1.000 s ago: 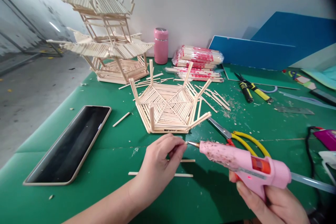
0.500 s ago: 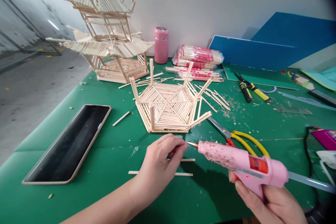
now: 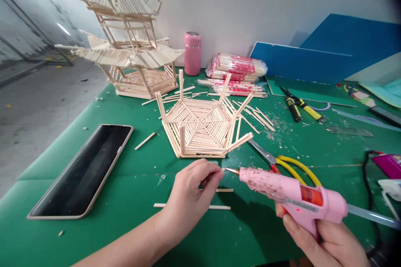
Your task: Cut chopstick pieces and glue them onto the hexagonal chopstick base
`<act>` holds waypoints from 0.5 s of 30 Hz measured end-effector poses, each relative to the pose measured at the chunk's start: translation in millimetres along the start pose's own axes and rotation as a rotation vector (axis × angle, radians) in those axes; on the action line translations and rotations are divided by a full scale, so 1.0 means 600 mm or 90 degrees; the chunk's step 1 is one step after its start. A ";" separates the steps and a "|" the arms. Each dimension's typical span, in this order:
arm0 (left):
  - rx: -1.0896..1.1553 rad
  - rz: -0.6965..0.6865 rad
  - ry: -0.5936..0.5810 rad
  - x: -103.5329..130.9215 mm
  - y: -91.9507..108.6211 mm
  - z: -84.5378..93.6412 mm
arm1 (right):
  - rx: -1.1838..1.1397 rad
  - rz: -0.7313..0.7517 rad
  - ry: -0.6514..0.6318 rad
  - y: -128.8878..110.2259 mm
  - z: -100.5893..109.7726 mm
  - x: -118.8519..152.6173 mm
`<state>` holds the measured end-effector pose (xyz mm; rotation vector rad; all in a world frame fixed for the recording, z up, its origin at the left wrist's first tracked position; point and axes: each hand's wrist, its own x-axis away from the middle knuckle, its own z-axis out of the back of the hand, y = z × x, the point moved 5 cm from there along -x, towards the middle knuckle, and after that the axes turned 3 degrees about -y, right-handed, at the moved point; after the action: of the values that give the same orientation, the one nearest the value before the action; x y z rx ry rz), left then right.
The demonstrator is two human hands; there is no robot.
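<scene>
My left hand (image 3: 194,194) is closed in a pinch on a pale wooden stick (image 3: 223,170); only its tip shows, and the fingers hide the rest. In my right hand (image 3: 322,238) is a pink glue gun (image 3: 282,187), its nozzle pointing left, a short gap from the pinched tip. Two loose sticks (image 3: 220,207) lie on the table under and beside my left hand. Just beyond the hands stands a hexagonal stick frame (image 3: 200,123) with a slatted floor and several upright posts.
A tiered stick pavilion (image 3: 131,54) rises at the back left, beside a pink bottle (image 3: 192,54) and packed sticks (image 3: 236,66). A phone (image 3: 81,171) lies at left. Yellow-handled scissors (image 3: 294,169) sit behind the glue gun, pliers (image 3: 300,106) farther back.
The glue gun has drawn back slightly to the right, opening a small gap between its nozzle and my left fingertips. My left hand stays in place.
</scene>
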<state>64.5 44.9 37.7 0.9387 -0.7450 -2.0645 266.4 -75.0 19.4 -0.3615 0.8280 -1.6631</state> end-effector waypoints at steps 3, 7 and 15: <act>0.004 -0.003 0.003 0.000 0.001 0.001 | 0.002 -0.002 -0.003 0.001 0.000 0.001; 0.012 -0.020 0.015 0.001 0.002 0.000 | -0.075 -0.040 -0.011 -0.006 -0.005 -0.001; 0.010 0.007 0.000 -0.002 -0.001 -0.002 | -0.420 -0.199 -0.072 0.020 0.006 -0.009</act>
<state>65.7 45.9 36.9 0.9401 -0.7658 -2.0519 278.7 -71.7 14.9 -1.0757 1.2739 -1.5917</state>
